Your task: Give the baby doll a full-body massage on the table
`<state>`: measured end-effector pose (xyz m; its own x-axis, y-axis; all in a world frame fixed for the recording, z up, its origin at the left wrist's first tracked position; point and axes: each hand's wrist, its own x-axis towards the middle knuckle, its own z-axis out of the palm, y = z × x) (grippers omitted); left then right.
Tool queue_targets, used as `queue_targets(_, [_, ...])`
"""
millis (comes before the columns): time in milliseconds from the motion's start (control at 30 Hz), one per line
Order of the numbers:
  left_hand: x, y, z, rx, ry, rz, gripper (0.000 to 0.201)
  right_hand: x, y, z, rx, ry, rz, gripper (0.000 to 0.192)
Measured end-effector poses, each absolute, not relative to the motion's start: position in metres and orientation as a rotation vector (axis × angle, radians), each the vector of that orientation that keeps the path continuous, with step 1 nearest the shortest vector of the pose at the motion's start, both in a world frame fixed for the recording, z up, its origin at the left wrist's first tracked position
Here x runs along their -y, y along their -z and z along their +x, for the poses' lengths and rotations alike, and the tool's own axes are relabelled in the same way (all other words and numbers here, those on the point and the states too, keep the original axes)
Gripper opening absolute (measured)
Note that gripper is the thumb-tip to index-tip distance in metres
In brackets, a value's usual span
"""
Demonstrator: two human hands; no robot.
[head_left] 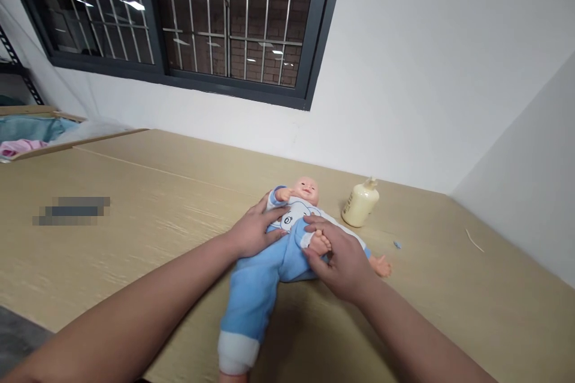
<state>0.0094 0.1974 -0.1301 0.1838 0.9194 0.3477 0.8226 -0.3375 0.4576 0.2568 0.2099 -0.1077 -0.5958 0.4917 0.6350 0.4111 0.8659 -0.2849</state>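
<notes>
A baby doll (pixel 259 272) in a light blue and white outfit lies on its back on the wooden table, head toward the wall. My left hand (pixel 258 227) grips the doll's waist on the left, thumb and fingers over the front of its clothes. The doll's bent leg is in my right hand (pixel 344 257), fingers curled around the shin near its bare foot (pixel 320 243), folded up over the belly. The doll's other leg stretches toward me, its foot cut off by the bottom edge. One doll hand (pixel 381 266) sticks out past my right wrist.
A cream pump bottle (pixel 360 203) stands right of the doll's head. Near it lie a small blue scrap (pixel 397 245) and a thin pale strip (pixel 474 240). A wooden-edged box (pixel 76 141) with cloths is at the far left. A barred window (pixel 233 18) and white wall rise behind.
</notes>
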Motion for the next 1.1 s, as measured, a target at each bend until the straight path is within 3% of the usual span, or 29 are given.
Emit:
queue_targets(267, [-0.195, 0.123, 0.005, -2.023, -0.736, 2.013, 0.079, -0.147, 0.086, 0.244, 2.252, -0.031, -0.214, 0.033])
queue_targets(400, [-0.194, 0.122, 0.004, -2.032, -0.702, 1.894, 0.095, -0.120, 0.100, 0.228, 2.286, -0.030, 0.051, 0.010])
queue_targets(600, [-0.192, 0.124, 0.005, -2.031, -0.692, 1.806, 0.103, -0.118, 0.183, 0.198, 2.331, 0.030, 0.214, 0.040])
queue_targets(733, [-0.192, 0.126, 0.004, -2.015, -0.695, 1.839, 0.103, -0.117, 0.202, 0.185, 2.586, 0.125, 0.155, 0.048])
queue_targets(867, [-0.193, 0.129, 0.005, -2.087, -0.687, 1.914, 0.099, -0.117, 0.163, 0.196, 2.399, 0.047, 0.161, 0.040])
queue_targets(1033, [-0.195, 0.133, 0.006, -2.137, -0.730, 2.168, 0.085, -0.134, 0.090, 0.238, 2.218, 0.005, -0.006, 0.004])
queue_targets(1100, [-0.196, 0.133, 0.006, -2.058, -0.726, 2.321, 0.076, -0.148, 0.078, 0.248, 2.160, 0.005, -0.185, 0.021])
